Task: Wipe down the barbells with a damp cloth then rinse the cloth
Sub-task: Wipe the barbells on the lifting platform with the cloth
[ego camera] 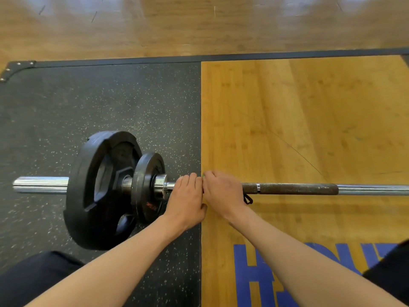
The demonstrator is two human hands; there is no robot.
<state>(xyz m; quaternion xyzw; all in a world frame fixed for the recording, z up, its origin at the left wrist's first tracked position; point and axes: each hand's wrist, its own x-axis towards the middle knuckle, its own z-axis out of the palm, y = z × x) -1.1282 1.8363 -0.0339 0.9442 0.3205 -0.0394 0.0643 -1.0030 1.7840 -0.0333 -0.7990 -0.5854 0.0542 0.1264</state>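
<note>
A barbell [296, 188] lies across the floor from left to right, its shaft rusty-brown in the middle and chrome at the ends. Two black plates [99, 189] sit on its left sleeve. My left hand [188, 196] and my right hand [223, 191] grip the shaft side by side, just right of the collar. A dark cloth is wrapped under my right hand; only a small dark corner [247, 199] hangs below the bar, and a green speck shows between my hands.
The plates rest on a black speckled rubber mat [88, 103]. The shaft lies over a wooden platform [298, 118] with blue lettering [265, 273] near me. My dark-clothed knees show at the bottom corners. Wood flooring lies beyond the platform edge.
</note>
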